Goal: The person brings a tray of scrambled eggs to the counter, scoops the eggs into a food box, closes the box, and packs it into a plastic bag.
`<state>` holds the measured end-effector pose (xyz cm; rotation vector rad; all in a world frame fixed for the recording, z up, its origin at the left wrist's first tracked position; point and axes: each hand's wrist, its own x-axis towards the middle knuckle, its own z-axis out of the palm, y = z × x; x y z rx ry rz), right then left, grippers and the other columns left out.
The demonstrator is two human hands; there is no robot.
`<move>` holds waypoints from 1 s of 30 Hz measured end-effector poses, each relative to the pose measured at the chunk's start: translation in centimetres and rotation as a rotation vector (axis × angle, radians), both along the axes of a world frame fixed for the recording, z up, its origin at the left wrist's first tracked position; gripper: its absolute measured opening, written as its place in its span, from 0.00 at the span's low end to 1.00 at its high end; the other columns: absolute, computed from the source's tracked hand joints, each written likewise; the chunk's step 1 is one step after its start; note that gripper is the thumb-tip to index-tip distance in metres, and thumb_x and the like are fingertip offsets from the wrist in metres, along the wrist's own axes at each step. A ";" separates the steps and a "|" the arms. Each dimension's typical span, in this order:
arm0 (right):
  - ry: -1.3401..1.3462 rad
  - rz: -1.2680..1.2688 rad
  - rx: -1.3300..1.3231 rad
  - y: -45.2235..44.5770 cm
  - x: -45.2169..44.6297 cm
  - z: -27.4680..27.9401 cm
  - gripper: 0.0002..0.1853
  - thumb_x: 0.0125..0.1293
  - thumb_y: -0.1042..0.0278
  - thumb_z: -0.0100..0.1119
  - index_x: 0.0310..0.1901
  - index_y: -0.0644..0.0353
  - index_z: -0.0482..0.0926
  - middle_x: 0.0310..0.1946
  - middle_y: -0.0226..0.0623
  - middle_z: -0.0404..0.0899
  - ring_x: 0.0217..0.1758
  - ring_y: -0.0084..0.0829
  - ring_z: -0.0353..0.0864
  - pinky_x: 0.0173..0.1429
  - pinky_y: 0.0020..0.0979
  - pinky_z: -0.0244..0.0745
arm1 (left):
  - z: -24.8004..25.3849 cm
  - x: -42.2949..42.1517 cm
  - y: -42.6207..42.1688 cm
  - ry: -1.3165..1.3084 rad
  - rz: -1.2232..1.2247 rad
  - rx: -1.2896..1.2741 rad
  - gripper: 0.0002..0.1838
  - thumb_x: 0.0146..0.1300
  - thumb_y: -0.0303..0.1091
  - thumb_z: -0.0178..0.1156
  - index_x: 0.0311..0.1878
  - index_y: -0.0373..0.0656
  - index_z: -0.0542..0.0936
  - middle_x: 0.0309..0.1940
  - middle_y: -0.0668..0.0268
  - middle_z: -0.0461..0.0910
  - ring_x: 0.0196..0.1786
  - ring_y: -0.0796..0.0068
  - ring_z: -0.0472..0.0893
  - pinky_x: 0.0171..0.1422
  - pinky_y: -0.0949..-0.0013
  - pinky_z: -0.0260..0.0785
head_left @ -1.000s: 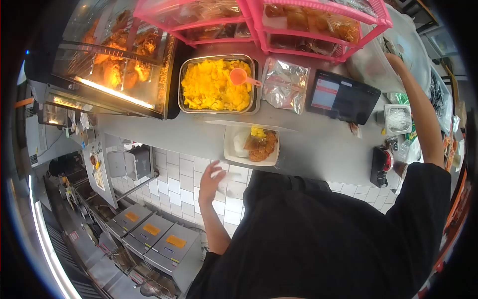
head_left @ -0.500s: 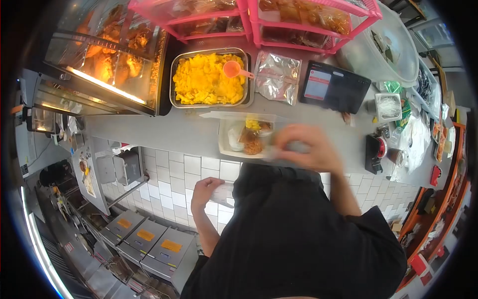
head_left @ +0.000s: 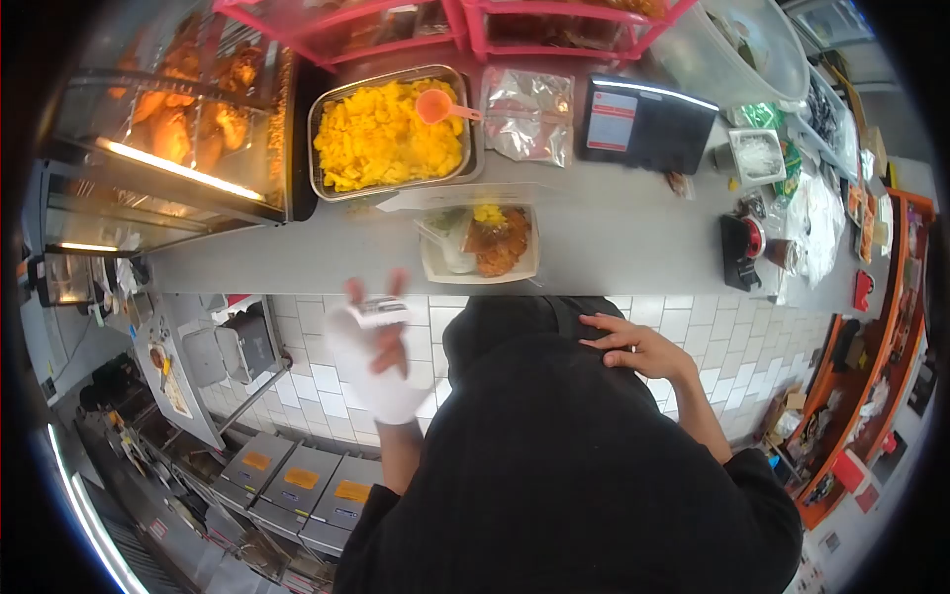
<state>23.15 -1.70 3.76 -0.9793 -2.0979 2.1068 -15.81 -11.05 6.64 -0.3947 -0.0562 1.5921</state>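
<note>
My left hand (head_left: pixel 388 346) is raised in front of the counter edge, blurred by motion. It grips a white limp bag-like piece (head_left: pixel 381 381) with dark print, which covers much of the palm; whether it is paper or plastic I cannot tell. Fingers of my right hand (head_left: pixel 638 346) are spread against the black clothing at my waist, holding nothing. On the counter, an open takeout box (head_left: pixel 432 269) contains a brown fried piece (head_left: pixel 503 247), a bit of yellow food (head_left: pixel 488 214) and something white in clear wrapping (head_left: pixel 453 247).
Behind the box stands a metal tray (head_left: pixel 315 163) of yellow food with an orange scoop (head_left: pixel 433 106). Nearby are a foil packet (head_left: pixel 529 114), a tablet (head_left: pixel 648 124) and pink racks (head_left: pixel 554 49). A lit food warmer (head_left: pixel 188 173) is at left, a metal container (head_left: pixel 755 158) at right.
My right hand has drawn back from the takeout box to my waist. My left hand has risen slightly, the white piece now spread over it. The view has shifted a little.
</note>
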 end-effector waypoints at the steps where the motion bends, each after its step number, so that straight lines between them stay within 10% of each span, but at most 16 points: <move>1: -0.009 -0.015 0.001 -0.4 0.3 0.3 0.22 0.68 0.54 0.59 0.59 0.56 0.79 0.66 0.40 0.71 0.69 0.42 0.69 0.72 0.39 0.61 | -1.5 0.5 0.5 0.003 -0.175 -0.075 0.22 0.72 0.40 0.48 0.68 0.52 0.66 0.67 0.39 0.62 0.44 0.58 0.81 0.33 0.71 0.76; 5: -0.127 -0.440 -0.073 -0.9 -0.7 0.6 0.17 0.67 0.58 0.62 0.51 0.60 0.82 0.58 0.40 0.77 0.52 0.36 0.80 0.60 0.37 0.72 | -3.1 7.8 5.7 1.011 -0.837 -0.171 0.41 0.50 0.21 0.68 0.68 0.49 0.62 0.32 0.65 0.77 0.30 0.81 0.75 0.36 0.75 0.70; 7: -0.160 -0.668 -0.023 -1.2 -1.7 0.5 0.19 0.66 0.61 0.63 0.55 0.60 0.79 0.55 0.42 0.78 0.48 0.34 0.81 0.56 0.35 0.75 | -4.8 10.9 8.4 1.362 -0.872 -0.058 0.41 0.50 0.19 0.67 0.68 0.49 0.62 0.39 0.65 0.77 0.36 0.80 0.77 0.40 0.75 0.70; 9: 0.402 -1.219 -0.642 -0.3 -2.8 0.1 0.29 0.64 0.69 0.64 0.65 0.59 0.66 0.53 0.49 0.77 0.50 0.34 0.81 0.54 0.33 0.76 | -6.5 14.2 11.1 1.628 -0.892 0.014 0.39 0.51 0.20 0.66 0.67 0.49 0.64 0.47 0.64 0.77 0.41 0.76 0.79 0.45 0.73 0.72; 11: 0.193 -1.148 -0.413 0.1 -2.8 -2.4 0.33 0.63 0.72 0.64 0.68 0.57 0.60 0.52 0.51 0.76 0.50 0.35 0.81 0.54 0.32 0.76 | -6.7 17.6 13.8 2.036 -0.724 0.152 0.35 0.52 0.22 0.65 0.66 0.48 0.68 0.55 0.61 0.74 0.49 0.66 0.78 0.52 0.66 0.72; 15: 0.018 -1.216 -0.059 2.0 -1.2 -4.2 0.40 0.58 0.79 0.65 0.70 0.57 0.55 0.50 0.51 0.74 0.52 0.34 0.80 0.53 0.31 0.77 | -9.0 20.6 16.3 1.931 -0.558 0.405 0.35 0.53 0.26 0.66 0.67 0.46 0.69 0.56 0.55 0.73 0.56 0.54 0.74 0.61 0.59 0.66; 18: -0.204 -1.129 0.190 2.4 0.5 -8.9 0.31 0.56 0.77 0.66 0.61 0.61 0.65 0.46 0.49 0.74 0.53 0.40 0.77 0.51 0.35 0.75 | -12.4 21.3 16.4 2.581 -0.313 0.376 0.44 0.49 0.32 0.71 0.72 0.48 0.64 0.70 0.49 0.61 0.68 0.47 0.60 0.69 0.52 0.57; 20: -0.447 -0.922 0.587 1.8 1.1 -13.4 0.19 0.56 0.74 0.67 0.49 0.64 0.73 0.45 0.49 0.72 0.52 0.49 0.72 0.55 0.41 0.70 | -13.6 21.6 15.5 2.670 -0.321 0.307 0.44 0.49 0.35 0.72 0.71 0.49 0.65 0.72 0.52 0.58 0.70 0.49 0.59 0.69 0.51 0.57; 30: -0.387 -0.735 0.753 5.1 2.2 -11.6 0.07 0.58 0.75 0.62 0.38 0.58 0.82 0.47 0.49 0.69 0.51 0.49 0.71 0.57 0.42 0.68 | -14.4 22.4 14.0 2.758 -0.663 0.403 0.54 0.40 0.47 0.77 0.73 0.52 0.62 0.74 0.70 0.59 0.78 0.65 0.50 0.75 0.50 0.42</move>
